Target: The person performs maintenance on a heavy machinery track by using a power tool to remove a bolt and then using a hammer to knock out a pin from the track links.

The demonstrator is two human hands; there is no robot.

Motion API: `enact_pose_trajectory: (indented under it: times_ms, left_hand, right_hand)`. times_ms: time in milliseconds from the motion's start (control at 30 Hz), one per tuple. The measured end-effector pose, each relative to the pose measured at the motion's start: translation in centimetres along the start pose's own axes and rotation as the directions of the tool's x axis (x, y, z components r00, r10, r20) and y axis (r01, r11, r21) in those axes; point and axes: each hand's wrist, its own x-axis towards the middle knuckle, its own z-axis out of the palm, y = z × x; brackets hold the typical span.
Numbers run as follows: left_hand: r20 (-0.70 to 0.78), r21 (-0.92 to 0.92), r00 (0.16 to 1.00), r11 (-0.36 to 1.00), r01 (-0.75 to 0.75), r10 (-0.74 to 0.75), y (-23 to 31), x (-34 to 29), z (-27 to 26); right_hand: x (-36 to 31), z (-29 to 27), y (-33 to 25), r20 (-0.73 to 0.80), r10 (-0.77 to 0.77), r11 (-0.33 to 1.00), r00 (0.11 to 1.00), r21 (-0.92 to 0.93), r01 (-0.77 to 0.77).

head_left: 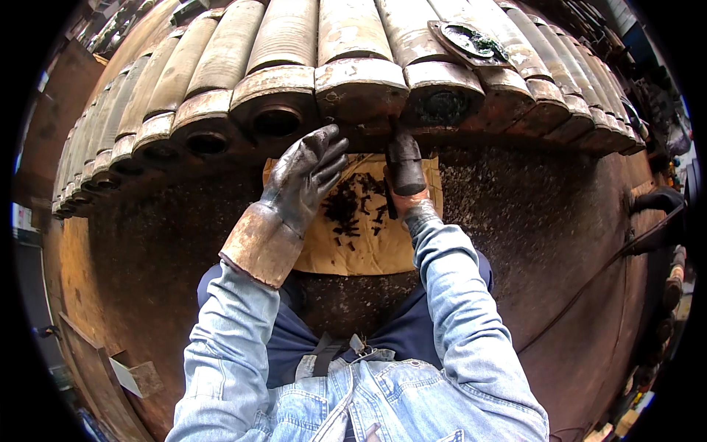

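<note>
My left hand [305, 169], in a long dark-stained work glove with a tan cuff, is raised with its fingers extended and nothing in them. My right hand [412, 202] is wrapped round the grip of a dark drill-shaped power tool [405, 162]. The tool's narrow front end points at the lower ends of the cylinders; whether it touches one is not clear. A capped cylinder end [361, 96] faces me between both hands. Below them, several small dark bolts [353, 214] and dark crumbs lie on a tan sheet [324, 250].
A long row of pale ribbed cylinders [283, 33] spans the far side, some with open round ends. A plate with a dark greasy hole [471, 43] rests on top of them. A thin hose [567, 306] runs along the right. Boards [103, 376] stand at the lower left.
</note>
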Motion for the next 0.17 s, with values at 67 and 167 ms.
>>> enact_pose_trajectory:
  times_ms: [67, 167]
  left_hand:
    - [0.019, -0.022, 1.000, 1.000, -0.018, 0.018, 0.1, -0.5, -0.5]
    - [0.047, -0.072, 0.998, 0.997, -0.032, 0.036, 0.8, -0.5, -0.8]
  right_hand:
    - [-0.8, 1.0, 1.5, 0.093, 0.165, 0.967, 0.982, 0.181, -0.180]
    - [-1.1, 2.2, 5.5, 0.123, 0.208, 0.951, 0.970, 0.206, -0.230]
